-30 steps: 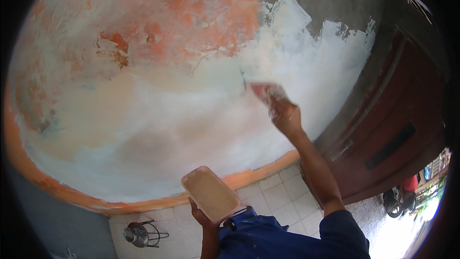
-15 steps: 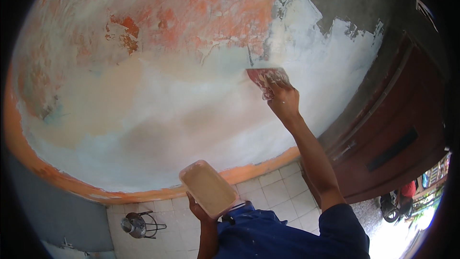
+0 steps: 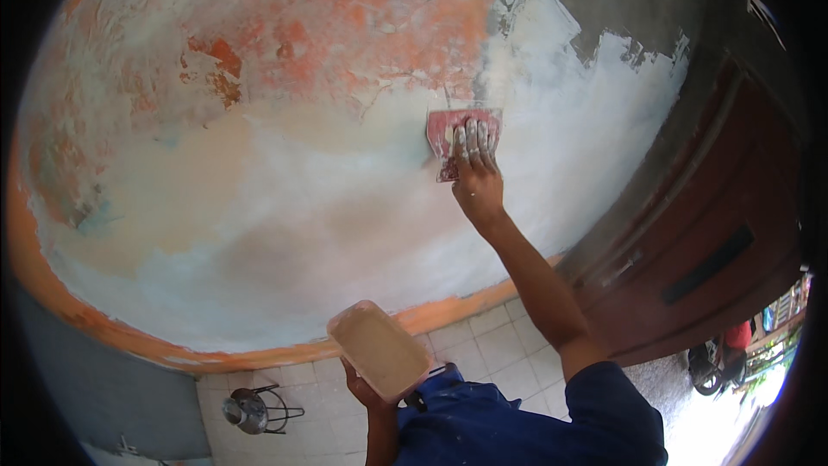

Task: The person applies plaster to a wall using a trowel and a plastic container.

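My right hand (image 3: pixel 477 177) is closed around a red, white-smeared putty knife (image 3: pixel 441 127). Its wide blade edge lies against the wall (image 3: pixel 302 142), near a small dark crack where the orange and white patches meet. Pale smears coat the fingers of that hand. Low in front of my body, my left hand (image 3: pixel 362 387) grips a rectangular pinkish tray (image 3: pixel 335 328) by its left side. The tray's inside looks smooth and beige; whether that is paste or the bare bottom I cannot tell. Part of the left hand is hidden beneath the tray.
On the tiled floor (image 3: pixel 496 349) at lower left stands a small dark stool (image 3: pixel 278 410) with a grey, smeared container (image 3: pixel 246 412) on it. A dark red door (image 3: pixel 690 233) is at the right, with a parked motorbike (image 3: pixel 709 368) beyond. An orange band (image 3: pixel 448 312) borders the wall's bottom.
My right hand has turned the putty knife more upright and shifted it slightly left and up along the wall. The tray in my left hand has barely moved.
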Motion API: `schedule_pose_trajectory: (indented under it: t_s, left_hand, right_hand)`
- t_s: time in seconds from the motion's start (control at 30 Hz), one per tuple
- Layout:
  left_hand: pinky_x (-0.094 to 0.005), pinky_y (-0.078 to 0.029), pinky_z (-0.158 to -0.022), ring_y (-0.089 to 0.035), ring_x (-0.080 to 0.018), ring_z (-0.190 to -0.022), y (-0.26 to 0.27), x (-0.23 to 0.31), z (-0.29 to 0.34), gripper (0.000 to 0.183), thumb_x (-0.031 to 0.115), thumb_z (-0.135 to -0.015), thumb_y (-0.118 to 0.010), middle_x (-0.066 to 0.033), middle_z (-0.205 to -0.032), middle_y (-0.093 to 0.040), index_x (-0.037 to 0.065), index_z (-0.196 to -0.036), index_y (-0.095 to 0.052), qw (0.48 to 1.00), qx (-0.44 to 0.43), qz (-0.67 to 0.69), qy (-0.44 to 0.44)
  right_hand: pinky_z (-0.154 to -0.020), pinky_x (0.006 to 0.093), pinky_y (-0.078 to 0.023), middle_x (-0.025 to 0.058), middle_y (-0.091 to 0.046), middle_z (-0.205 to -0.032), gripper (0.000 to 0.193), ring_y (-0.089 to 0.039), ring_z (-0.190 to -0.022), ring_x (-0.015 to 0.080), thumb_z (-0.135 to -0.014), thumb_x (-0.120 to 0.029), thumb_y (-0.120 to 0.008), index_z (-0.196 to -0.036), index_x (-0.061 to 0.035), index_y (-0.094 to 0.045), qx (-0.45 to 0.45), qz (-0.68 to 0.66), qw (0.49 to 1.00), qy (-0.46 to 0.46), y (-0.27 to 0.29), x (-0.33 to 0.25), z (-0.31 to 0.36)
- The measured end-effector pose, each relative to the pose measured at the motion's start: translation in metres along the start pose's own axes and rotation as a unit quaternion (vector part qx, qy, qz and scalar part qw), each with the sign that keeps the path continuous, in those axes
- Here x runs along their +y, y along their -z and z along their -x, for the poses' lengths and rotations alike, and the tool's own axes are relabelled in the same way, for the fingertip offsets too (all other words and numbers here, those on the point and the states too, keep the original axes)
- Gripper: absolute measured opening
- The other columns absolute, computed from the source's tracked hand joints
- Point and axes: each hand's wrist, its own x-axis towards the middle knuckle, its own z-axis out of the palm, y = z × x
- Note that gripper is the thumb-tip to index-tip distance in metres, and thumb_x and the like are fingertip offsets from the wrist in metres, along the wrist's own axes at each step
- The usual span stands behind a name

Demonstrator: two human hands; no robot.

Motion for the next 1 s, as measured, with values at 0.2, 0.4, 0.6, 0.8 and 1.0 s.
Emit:
schedule_pose_trajectory:
  t_s: [0.2,0.4,0.6,0.8,1.0]
  left_hand:
    - [-0.0352,-0.057,-0.077,-0.064,-0.0211,-0.091,0.0,0.002,-0.003,0.104,0.04,-0.044,-0.095,-0.0092,-0.107,-0.061,0.001,-0.125,-0.043,0.999,0.016,-0.027,0.001]
    - [-0.035,-0.057,-0.077,-0.064,-0.0204,-0.09,-0.006,0.004,-0.001,0.099,0.038,-0.046,-0.095,-0.0087,-0.105,-0.061,0.001,-0.123,-0.044,0.999,0.014,-0.03,0.012]
    - [-0.0351,-0.057,-0.077,-0.064,-0.0209,-0.091,-0.004,-0.001,0.004,0.098,0.036,-0.047,-0.095,-0.0093,-0.107,-0.061,0.001,-0.123,-0.043,0.999,0.017,-0.012,0.03]
    - [-0.036,-0.057,-0.078,-0.064,-0.0224,-0.093,0.005,-0.001,-0.001,0.098,0.031,-0.046,-0.095,-0.0097,-0.108,-0.061,0.002,-0.125,-0.043,1.0,-0.002,-0.012,0.005]
    - [-0.0369,-0.058,-0.079,-0.064,-0.0231,-0.094,0.011,0.002,-0.002,0.099,0.029,-0.046,-0.095,-0.0101,-0.11,-0.06,0.002,-0.125,-0.042,1.0,0.005,0.009,0.02]
  right_hand:
    - [-0.093,0.0426,-0.049,0.0269,-0.059,-0.118,0.055,-0.057,-0.113,0.0406,-0.072,0.002,-0.063,-0.126,0.0004,-0.055,-0.112,0.008,0.994,0.018,-0.019,0.008,0.101]
    - [-0.098,0.0419,-0.047,0.0207,-0.056,-0.128,0.048,-0.048,-0.126,0.035,-0.077,-0.009,-0.065,-0.123,0.0004,-0.056,-0.181,-0.094,0.978,-0.055,0.02,0.006,0.113]
    - [-0.099,0.0415,-0.046,0.0203,-0.054,-0.13,0.049,-0.05,-0.123,0.037,-0.077,-0.005,-0.064,-0.125,-0.0015,-0.056,0.032,-0.084,0.995,-0.04,0.044,-0.015,-0.025]
    - [-0.091,0.0452,-0.049,0.0325,-0.058,-0.114,0.051,-0.057,-0.109,0.0442,-0.073,0.005,-0.062,-0.123,0.0045,-0.055,0.013,-0.024,1.0,0.008,-0.011,-0.033,0.013]
    - [-0.095,0.0463,-0.047,0.0243,-0.056,-0.125,0.053,-0.055,-0.116,0.0389,-0.074,-0.001,-0.062,-0.127,0.0031,-0.053,-0.092,-0.105,0.988,-0.062,-0.01,-0.032,0.108]
